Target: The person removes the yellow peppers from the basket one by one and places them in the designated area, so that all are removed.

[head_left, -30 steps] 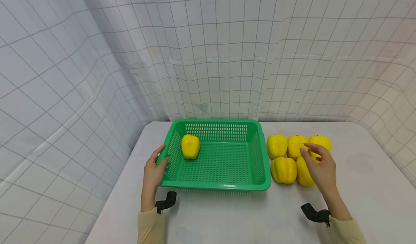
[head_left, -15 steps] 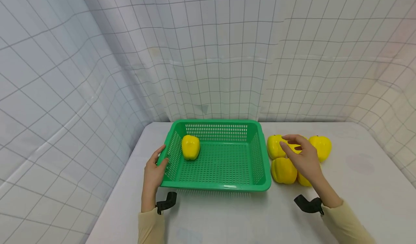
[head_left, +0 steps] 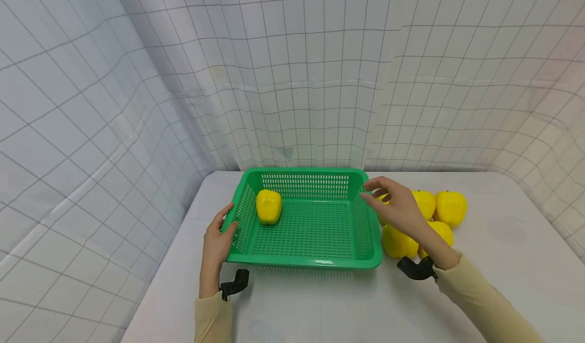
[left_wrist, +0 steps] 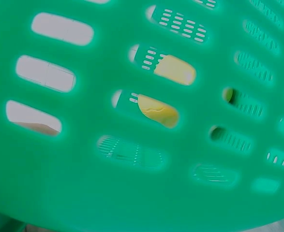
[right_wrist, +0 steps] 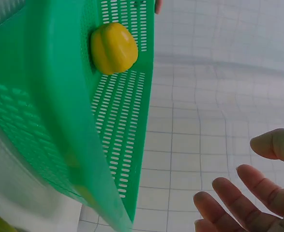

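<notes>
A green plastic basket (head_left: 303, 262) with slotted walls stands on the white table, one yellow bell pepper (head_left: 268, 207) in its back left part. My left hand (head_left: 217, 242) grips the basket's left rim. Holding nothing, my right hand (head_left: 396, 206) is over the basket's right rim and the nearby peppers, its fingers apart and slightly bent. In the right wrist view that hand's fingers (right_wrist: 233, 195) and thumb show with only air between them. Slots in the basket wall (left_wrist: 59, 164) fill the left wrist view, and the yellow pepper (left_wrist: 158, 111) shows through them.
Several more yellow bell peppers (head_left: 450, 208) sit close together on the table right of the basket, partly hidden by my right hand and forearm. A white gridded curtain (head_left: 315, 79) hangs behind the table and along its sides.
My right hand has moved left, from above the right-hand peppers to the basket's right rim, with nothing in it. The left hand, basket and peppers have stayed in place.
</notes>
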`<action>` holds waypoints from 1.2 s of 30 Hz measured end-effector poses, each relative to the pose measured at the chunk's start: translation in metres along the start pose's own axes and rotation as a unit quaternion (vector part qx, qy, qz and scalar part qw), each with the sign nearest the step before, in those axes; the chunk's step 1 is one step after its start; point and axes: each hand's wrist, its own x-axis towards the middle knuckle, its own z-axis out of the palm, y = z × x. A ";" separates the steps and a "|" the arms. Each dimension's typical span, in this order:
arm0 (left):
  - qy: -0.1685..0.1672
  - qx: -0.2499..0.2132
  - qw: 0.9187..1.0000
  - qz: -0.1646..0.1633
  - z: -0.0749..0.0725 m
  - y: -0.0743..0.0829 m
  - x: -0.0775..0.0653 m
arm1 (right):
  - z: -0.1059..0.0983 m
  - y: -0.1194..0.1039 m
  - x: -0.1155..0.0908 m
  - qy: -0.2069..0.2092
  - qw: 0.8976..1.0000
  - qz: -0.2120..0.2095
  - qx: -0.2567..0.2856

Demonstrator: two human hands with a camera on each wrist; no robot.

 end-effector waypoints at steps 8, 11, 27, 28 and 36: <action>0.003 0.004 1.000 -0.001 -0.001 0.000 0.000 | 0.020 -0.018 0.026 -0.073 0.997 -0.034 -0.007; 0.002 0.000 1.000 -0.003 -0.001 -0.001 0.000 | 0.029 -0.023 0.034 -0.100 0.994 -0.045 -0.004; 0.002 -0.002 1.000 -0.004 -0.001 0.001 0.000 | 0.081 -0.041 0.069 -0.193 0.980 -0.053 -0.014; 0.002 -0.003 1.000 -0.005 -0.001 0.001 0.000 | 0.084 -0.041 0.071 -0.197 0.979 -0.054 -0.017; 0.000 -0.005 1.000 -0.008 0.000 0.000 0.000 | 0.110 -0.046 0.082 -0.231 0.971 -0.052 -0.044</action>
